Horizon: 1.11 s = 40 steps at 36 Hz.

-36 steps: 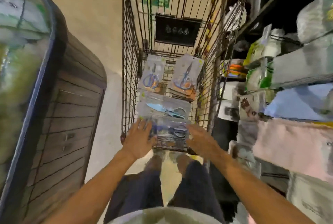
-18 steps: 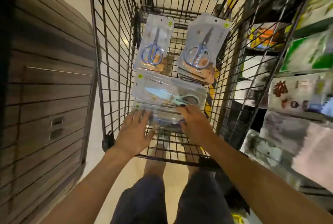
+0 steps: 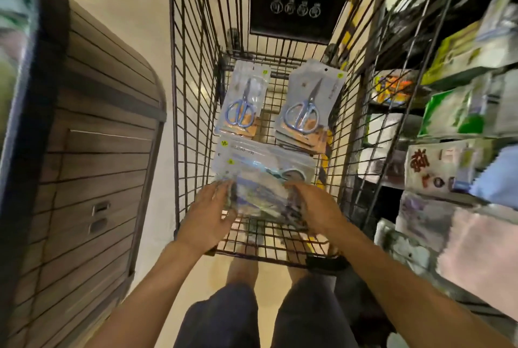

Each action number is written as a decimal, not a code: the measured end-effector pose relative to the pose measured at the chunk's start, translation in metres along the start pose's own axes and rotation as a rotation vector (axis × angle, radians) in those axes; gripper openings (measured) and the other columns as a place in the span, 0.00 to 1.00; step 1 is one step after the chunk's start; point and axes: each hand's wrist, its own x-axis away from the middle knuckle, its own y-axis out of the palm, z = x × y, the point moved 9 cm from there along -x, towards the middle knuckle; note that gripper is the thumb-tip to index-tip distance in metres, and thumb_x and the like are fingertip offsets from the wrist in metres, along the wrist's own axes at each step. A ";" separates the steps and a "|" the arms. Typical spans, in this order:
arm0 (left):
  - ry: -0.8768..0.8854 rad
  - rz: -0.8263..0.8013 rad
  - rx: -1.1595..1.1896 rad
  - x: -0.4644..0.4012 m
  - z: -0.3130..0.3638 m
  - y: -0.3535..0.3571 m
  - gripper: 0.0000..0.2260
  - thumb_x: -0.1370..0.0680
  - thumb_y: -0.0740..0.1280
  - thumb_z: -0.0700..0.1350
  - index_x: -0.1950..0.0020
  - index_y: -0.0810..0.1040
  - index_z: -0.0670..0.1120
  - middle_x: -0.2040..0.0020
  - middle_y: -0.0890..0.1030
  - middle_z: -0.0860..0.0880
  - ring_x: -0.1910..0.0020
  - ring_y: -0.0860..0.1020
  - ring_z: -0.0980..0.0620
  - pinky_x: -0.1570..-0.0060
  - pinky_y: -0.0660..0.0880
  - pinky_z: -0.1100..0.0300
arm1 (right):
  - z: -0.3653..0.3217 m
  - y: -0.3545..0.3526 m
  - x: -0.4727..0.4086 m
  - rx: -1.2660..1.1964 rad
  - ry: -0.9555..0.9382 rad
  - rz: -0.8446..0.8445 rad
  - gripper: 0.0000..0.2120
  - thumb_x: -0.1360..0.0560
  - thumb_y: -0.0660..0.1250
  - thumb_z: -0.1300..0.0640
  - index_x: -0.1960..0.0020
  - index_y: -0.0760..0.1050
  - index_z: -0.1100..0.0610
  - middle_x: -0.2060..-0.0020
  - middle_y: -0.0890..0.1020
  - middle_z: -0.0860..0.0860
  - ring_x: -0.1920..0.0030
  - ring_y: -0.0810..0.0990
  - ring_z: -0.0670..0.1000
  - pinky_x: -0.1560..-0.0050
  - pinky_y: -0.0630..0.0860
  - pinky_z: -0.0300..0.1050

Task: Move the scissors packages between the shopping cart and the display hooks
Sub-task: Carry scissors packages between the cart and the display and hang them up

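Black wire shopping cart; clear plastic scissors packages, blue-handled scissors, orange card bases, yellow-green corner stickers; brown slatted wooden cabinet.

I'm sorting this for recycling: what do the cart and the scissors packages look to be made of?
The shopping cart looks like dark-coated metal wire, judging by its thin welded grid. The scissors packages appear to be glossy clear plastic over printed card backing; they catch glare and the scissors show through. The bundle both hands hold looks alike, though blurred.

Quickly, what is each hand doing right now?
Left hand: grips the left end of the stack of clear plastic scissors packages.
Right hand: grips its right end.
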 end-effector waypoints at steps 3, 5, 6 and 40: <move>0.009 0.044 0.136 0.008 0.014 -0.018 0.30 0.20 0.65 0.50 0.19 0.60 0.47 0.23 0.65 0.48 0.24 0.63 0.48 0.26 0.59 0.63 | 0.001 -0.028 0.018 -0.282 0.044 0.133 0.18 0.17 0.58 0.63 0.30 0.71 0.49 0.50 0.80 0.50 0.49 0.82 0.57 0.48 0.79 0.53; -0.010 0.033 0.331 0.014 0.026 -0.023 0.29 0.18 0.67 0.46 0.19 0.59 0.51 0.27 0.66 0.55 0.30 0.65 0.57 0.36 0.57 0.79 | -0.006 -0.043 0.030 -0.457 0.071 0.189 0.18 0.16 0.57 0.63 0.28 0.71 0.53 0.41 0.80 0.51 0.43 0.80 0.53 0.42 0.78 0.47; -0.026 0.014 0.449 0.014 0.033 -0.024 0.30 0.18 0.68 0.45 0.19 0.58 0.53 0.28 0.67 0.57 0.32 0.67 0.59 0.41 0.60 0.81 | -0.010 -0.048 0.034 -0.536 0.084 0.200 0.18 0.16 0.57 0.63 0.27 0.70 0.54 0.38 0.78 0.50 0.44 0.79 0.49 0.44 0.78 0.39; 0.088 0.433 0.693 0.029 0.021 -0.076 0.45 0.24 0.71 0.30 0.18 0.55 0.61 0.22 0.62 0.63 0.23 0.62 0.61 0.33 0.67 0.67 | -0.016 0.036 -0.013 0.103 -0.225 0.145 0.33 0.27 0.74 0.53 0.25 0.66 0.53 0.32 0.76 0.54 0.35 0.77 0.55 0.38 0.77 0.51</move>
